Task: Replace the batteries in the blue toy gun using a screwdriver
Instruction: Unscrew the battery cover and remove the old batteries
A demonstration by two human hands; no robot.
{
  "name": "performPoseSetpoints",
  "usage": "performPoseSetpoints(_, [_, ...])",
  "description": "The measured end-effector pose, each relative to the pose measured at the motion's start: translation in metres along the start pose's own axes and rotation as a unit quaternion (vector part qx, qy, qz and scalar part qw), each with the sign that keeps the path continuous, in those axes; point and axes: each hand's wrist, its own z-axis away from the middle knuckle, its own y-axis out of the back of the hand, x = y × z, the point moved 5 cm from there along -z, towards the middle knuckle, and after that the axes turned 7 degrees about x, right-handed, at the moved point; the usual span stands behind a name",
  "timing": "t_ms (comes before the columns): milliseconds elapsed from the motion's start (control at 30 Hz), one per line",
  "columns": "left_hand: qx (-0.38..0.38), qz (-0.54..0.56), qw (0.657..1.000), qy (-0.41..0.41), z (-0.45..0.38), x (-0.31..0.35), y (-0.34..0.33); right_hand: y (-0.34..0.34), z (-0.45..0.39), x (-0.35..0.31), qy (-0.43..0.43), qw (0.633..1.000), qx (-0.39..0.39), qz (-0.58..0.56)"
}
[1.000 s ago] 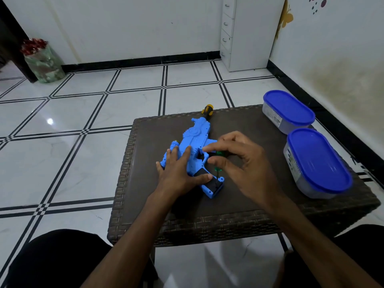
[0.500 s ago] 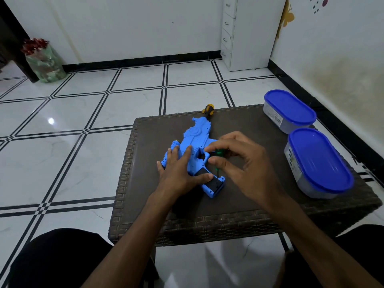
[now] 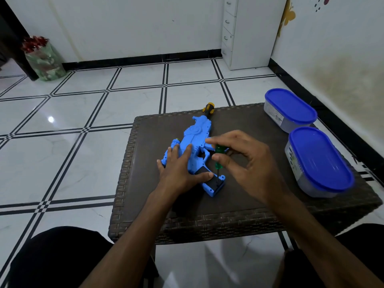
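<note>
The blue toy gun (image 3: pixel 196 138) lies flat on the dark wicker table (image 3: pixel 239 206), barrel pointing away from me. My left hand (image 3: pixel 179 169) presses down on its rear body, thumb on the black panel of the grip (image 3: pixel 216 183). My right hand (image 3: pixel 247 161) pinches a small green-handled screwdriver (image 3: pixel 218 157) between thumb and fingers. It stands nearly upright with its tip on the black grip panel. A second screwdriver with a yellow and black handle (image 3: pixel 208 108) lies at the table's far edge, past the barrel.
Two oval containers with blue lids stand on the right side of the table, one far (image 3: pixel 289 110) and one near (image 3: pixel 319 161). A white drawer unit (image 3: pixel 247 32) stands against the back wall. My knees sit under the near table edge.
My right hand has shifted a little on the green screwdriver, fingers turning round its handle. The gun and my left hand have stayed in place.
</note>
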Motion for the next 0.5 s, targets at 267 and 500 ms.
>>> performPoseSetpoints(267, [0.000, -0.003, 1.000, -0.001, -0.0007, 0.0001, 0.0005, 0.0016, 0.0014, -0.0013, -0.002, 1.000, -0.011, 0.006])
performPoseSetpoints(500, [0.001, 0.004, 1.000, 0.001, -0.0006, 0.0001, -0.0001, 0.0038, 0.0005, 0.0013, -0.012, 1.000, 0.011, 0.011])
